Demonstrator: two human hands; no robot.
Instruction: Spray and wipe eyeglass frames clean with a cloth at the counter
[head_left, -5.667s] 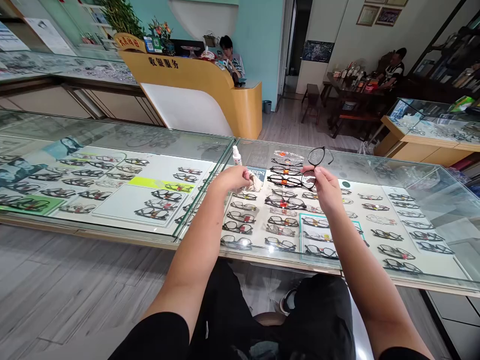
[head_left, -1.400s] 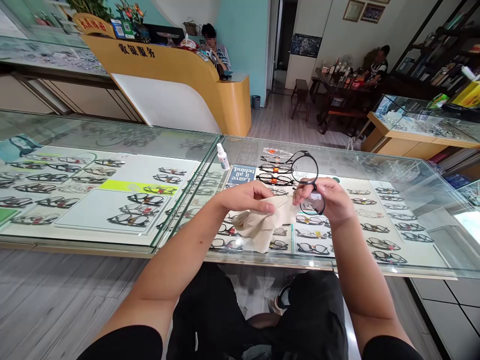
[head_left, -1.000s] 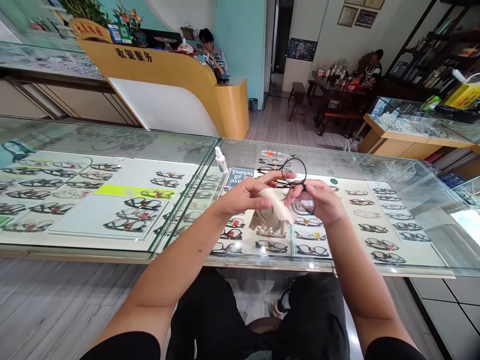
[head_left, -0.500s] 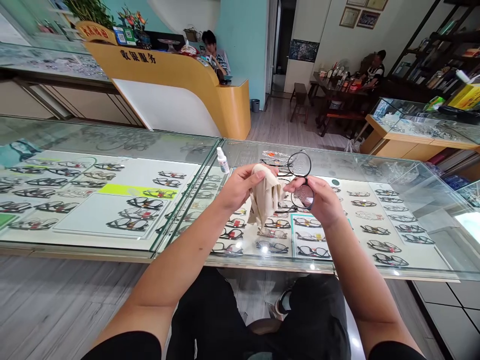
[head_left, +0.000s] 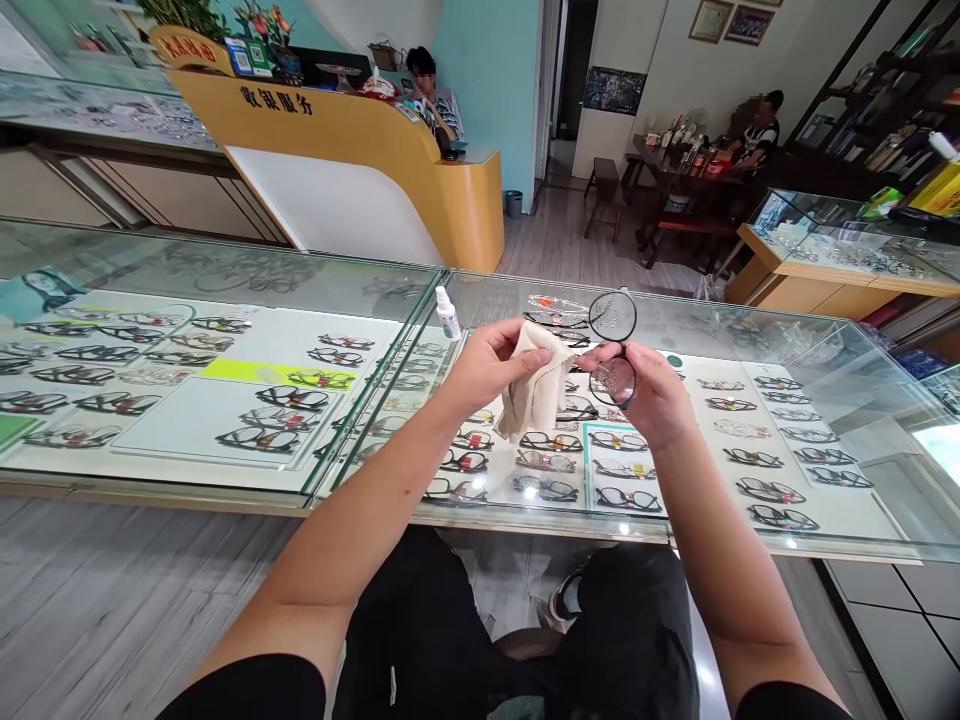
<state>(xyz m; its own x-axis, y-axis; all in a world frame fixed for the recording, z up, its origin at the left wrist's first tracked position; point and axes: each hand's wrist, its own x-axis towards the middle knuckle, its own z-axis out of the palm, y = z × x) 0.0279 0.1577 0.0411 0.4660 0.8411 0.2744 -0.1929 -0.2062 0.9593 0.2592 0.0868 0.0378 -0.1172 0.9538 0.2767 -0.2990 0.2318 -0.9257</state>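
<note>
A cream cloth [head_left: 534, 390] hangs in folds from my left hand [head_left: 501, 366], pinched between thumb and fingers. Just right of it, my right hand [head_left: 658, 390] holds round dark-framed glasses [head_left: 613, 316] upright by the middle, one lens above the fingers and the other below. Droplets speckle both lenses. The cloth's right edge is close to the fingertips of my right hand; whether they touch I cannot tell. A small white spray bottle [head_left: 448, 314] stands on the glass counter, left of and beyond the cloth.
Under the glass counter top [head_left: 375, 290] lie several rows of spectacles [head_left: 547, 488]. Beyond stands a yellow reception desk [head_left: 469, 210] with a person [head_left: 442, 105] behind it. Another person [head_left: 759, 130] sits at a dark table at the back right. A second display case [head_left: 840, 245] is at the right.
The glasses and my right hand have shifted slightly right, the frame turning more face-on. My left hand has moved a little, and the cloth is spread differently, its top edge nearer the glasses.
</note>
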